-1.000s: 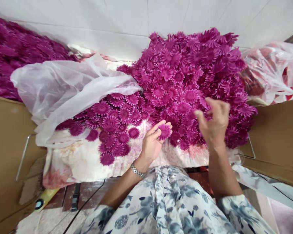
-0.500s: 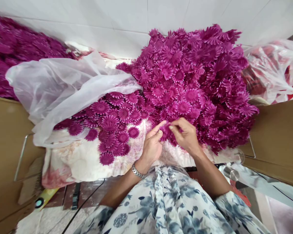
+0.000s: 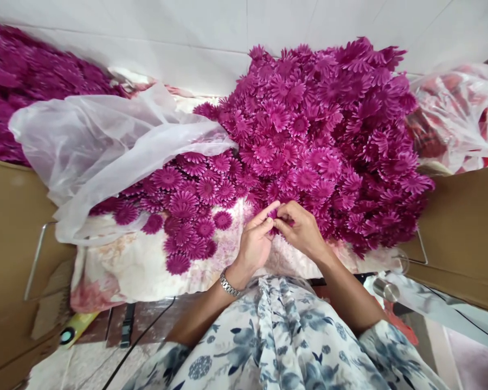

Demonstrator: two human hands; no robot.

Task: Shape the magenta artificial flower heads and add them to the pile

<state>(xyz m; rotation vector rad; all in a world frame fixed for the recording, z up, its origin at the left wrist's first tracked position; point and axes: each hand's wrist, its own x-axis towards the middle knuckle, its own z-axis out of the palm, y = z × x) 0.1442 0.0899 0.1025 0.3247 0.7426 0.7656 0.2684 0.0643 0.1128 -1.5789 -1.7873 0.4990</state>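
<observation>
From where I stand, the left hand (image 3: 256, 244) pinches a purple flower (image 3: 273, 214) just before the big pile (image 3: 321, 130), seemingly steadying it for the right hand (image 3: 303, 228), whose bunched fingertips also grip it.

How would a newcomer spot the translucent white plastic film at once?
Find the big heap of magenta daisy-like flowers by the white wall. Left of it, the crumpled translucent white plastic film lies partly over a low spread of similar flowers. Unlike those flowers, it is pale and see-through.
</observation>
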